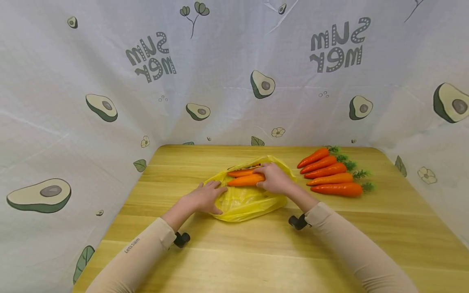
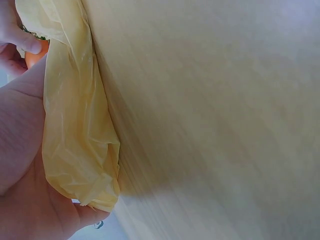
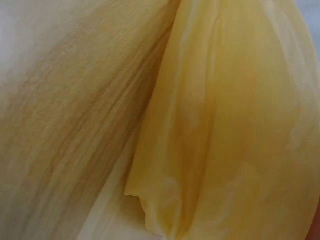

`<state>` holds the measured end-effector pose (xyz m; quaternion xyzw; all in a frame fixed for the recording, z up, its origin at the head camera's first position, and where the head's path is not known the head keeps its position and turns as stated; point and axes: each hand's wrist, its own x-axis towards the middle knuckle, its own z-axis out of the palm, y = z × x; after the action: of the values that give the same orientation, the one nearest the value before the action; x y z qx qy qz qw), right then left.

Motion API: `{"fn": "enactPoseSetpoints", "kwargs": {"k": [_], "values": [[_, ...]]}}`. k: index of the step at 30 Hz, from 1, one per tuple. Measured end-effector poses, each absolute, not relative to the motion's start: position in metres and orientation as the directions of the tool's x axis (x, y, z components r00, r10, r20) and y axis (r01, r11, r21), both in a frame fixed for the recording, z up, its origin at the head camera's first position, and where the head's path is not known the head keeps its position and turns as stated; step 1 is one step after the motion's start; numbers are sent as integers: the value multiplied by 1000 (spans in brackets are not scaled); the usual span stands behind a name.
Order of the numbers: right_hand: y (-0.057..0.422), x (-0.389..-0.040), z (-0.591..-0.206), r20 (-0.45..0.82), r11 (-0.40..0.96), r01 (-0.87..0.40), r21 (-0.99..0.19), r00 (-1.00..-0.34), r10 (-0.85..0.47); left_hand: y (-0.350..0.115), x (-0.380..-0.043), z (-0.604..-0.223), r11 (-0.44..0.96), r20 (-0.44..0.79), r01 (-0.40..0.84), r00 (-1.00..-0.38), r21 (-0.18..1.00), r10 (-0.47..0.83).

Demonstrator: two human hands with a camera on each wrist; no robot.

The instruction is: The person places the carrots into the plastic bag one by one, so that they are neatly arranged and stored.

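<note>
A yellow plastic bag (image 1: 243,203) lies spread on the wooden table with its mouth open. Inside it, two orange carrots show side by side, their tips to the left. My right hand (image 1: 275,178) grips the nearer carrot (image 1: 244,180) by its thick end; the farther carrot (image 1: 238,173) lies just behind. The left hand (image 1: 206,197), fingers spread, rests at the bag's left rim. In the left wrist view the bag's crumpled edge (image 2: 80,125) runs along that palm. Only yellow film (image 3: 225,110) and table show in the right wrist view, the right hand being mostly hidden there.
Several orange-red carrots (image 1: 335,189) with green tops lie in a row right of the bag. Behind the wooden table (image 1: 242,252) and along its sides hangs a white sheet (image 1: 227,73) printed with avocados.
</note>
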<state>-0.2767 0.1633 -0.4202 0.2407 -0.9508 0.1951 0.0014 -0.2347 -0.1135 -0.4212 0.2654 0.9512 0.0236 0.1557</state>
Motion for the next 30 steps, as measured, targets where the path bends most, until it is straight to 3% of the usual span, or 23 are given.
{"fn": "enactPoseSetpoints", "kwargs": {"k": [14,30], "values": [[159,-271,-423,162,864,-437,-251,-899,-408,-115,-236,-424,855,-277,503,-810,127,517],[156,-272,-428,187,857,-460,-233,-886,-425,-115,-235,-424,858,-273,498,-814,128,513]]}}
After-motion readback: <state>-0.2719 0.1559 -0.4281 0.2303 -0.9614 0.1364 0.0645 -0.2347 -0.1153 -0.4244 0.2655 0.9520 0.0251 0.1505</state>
